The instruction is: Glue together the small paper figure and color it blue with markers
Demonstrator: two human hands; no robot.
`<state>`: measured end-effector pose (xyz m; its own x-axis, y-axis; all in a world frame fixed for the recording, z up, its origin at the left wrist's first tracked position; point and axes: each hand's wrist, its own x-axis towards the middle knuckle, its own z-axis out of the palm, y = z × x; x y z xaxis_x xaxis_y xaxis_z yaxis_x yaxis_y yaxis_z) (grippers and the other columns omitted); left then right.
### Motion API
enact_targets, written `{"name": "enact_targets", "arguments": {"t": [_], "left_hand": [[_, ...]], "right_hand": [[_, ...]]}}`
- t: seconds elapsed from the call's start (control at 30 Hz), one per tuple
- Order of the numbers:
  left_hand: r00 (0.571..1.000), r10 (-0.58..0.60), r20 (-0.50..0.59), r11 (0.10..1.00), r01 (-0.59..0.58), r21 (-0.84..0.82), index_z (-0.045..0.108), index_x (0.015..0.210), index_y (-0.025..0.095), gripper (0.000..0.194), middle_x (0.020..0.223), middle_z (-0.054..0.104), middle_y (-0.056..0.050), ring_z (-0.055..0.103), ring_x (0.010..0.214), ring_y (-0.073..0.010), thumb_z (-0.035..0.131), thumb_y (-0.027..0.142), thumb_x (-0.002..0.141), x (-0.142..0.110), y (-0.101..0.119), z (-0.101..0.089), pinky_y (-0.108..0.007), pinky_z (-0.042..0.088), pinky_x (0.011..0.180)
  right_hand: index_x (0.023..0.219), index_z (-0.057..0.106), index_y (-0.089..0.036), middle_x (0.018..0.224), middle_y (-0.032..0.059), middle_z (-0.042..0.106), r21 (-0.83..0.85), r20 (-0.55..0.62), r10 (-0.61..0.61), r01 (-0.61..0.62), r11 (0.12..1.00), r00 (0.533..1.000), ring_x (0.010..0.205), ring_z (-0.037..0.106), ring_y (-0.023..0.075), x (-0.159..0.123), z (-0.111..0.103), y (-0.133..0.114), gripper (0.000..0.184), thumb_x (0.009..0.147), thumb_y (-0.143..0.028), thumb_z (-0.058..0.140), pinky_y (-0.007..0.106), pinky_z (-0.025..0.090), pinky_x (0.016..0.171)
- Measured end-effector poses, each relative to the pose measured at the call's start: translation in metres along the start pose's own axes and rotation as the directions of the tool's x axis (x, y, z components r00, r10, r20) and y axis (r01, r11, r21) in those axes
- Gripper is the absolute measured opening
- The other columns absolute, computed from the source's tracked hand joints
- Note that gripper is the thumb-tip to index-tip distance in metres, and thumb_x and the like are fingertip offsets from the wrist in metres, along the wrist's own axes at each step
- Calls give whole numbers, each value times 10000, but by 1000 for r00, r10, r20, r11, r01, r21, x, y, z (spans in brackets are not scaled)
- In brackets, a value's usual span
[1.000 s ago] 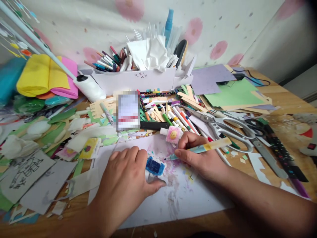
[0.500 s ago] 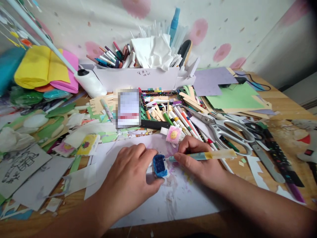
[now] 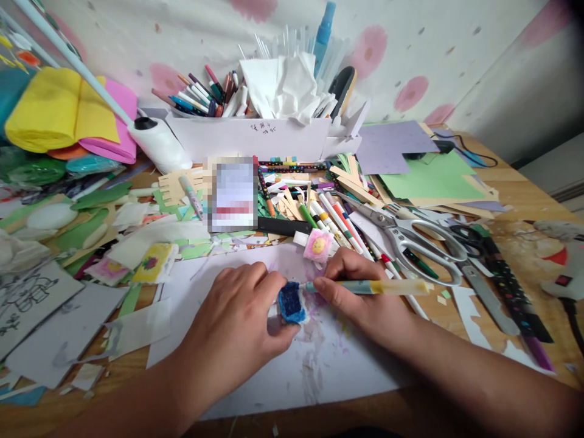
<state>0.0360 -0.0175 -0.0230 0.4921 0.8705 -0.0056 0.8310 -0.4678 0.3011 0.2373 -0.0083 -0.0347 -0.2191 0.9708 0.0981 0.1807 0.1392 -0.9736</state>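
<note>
My left hand pinches a small squarish piece painted blue, dark in the middle with a lighter blue border and ragged white edges. It is held over a stained white paper sheet. In my right hand is a slim brush pen with a pale blue and yellow barrel, lying nearly level. Its tip points left and meets or nearly meets the upper right edge of the blue piece. Just behind my hands sits a small pink piece with a yellow centre.
Large silver scissors lie at the right beside a utility knife. Several markers and paper scraps cover the middle. A phone with a blurred screen leans behind the sheet. A glue gun lies far right.
The brush pen's tip has moved to the upper edge of the blue piece, and the piece has tilted slightly. The whole view has shifted a little; both grips are unchanged.
</note>
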Motion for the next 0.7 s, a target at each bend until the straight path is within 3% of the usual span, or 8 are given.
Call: {"name": "enact_targets", "arguments": {"t": [0.13, 0.27, 0.37, 0.5, 0.63, 0.7], "left_hand": [[1000, -9, 6, 1000, 9, 3, 605, 880, 201, 166, 855, 569, -54, 558, 849, -291, 631, 292, 743, 1, 1, -1, -469, 452, 775], [1000, -23, 15, 1000, 23, 9, 602, 869, 199, 160, 853, 574, -54, 557, 846, -288, 632, 290, 741, 1, 2, -1, -461, 449, 776], [999, -29, 21, 1000, 29, 8, 601, 873, 198, 170, 855, 574, -56, 553, 844, -288, 638, 296, 738, 0, 1, -1, -462, 448, 773], [999, -22, 25, 1000, 22, 2, 597, 873, 198, 172, 860, 573, -57, 551, 848, -288, 637, 294, 735, 0, 1, -2, -463, 448, 773], [999, -36, 30, 999, 36, 0, 595, 874, 196, 179, 864, 577, -60, 550, 849, -289, 642, 295, 732, 1, 0, -1, -462, 449, 774], [999, -34, 28, 999, 35, -6, 596, 881, 198, 192, 872, 581, -59, 552, 857, -289, 652, 297, 726, 1, 0, 0, -461, 449, 782]], "right_hand": [[607, 428, -216, 560, -42, 472, 23, 81, 17, -19, 1000, 997, 501, 404, 102, -2, 1, 0, 274, 792, -246, 628, 229, 337, 461], [615, 444, -210, 563, -40, 470, -17, 24, -7, 7, 1000, 1000, 509, 408, 104, -3, 0, -1, 259, 801, -242, 621, 234, 341, 474], [599, 427, -215, 556, -39, 472, 4, 67, 5, -5, 1000, 998, 508, 410, 105, -3, -1, -1, 274, 790, -236, 622, 233, 343, 468], [611, 439, -214, 556, -45, 467, -4, 3, -6, 6, 1000, 1000, 504, 404, 102, -1, -1, -1, 265, 794, -244, 629, 227, 341, 466], [589, 413, -218, 545, -46, 459, 13, 56, 22, -22, 1000, 998, 498, 398, 102, -1, -1, -1, 285, 779, -240, 624, 230, 345, 466], [599, 425, -217, 554, -45, 464, 17, 16, 18, -19, 1000, 1000, 506, 406, 105, 0, -1, -1, 272, 781, -250, 624, 234, 351, 476]]}}
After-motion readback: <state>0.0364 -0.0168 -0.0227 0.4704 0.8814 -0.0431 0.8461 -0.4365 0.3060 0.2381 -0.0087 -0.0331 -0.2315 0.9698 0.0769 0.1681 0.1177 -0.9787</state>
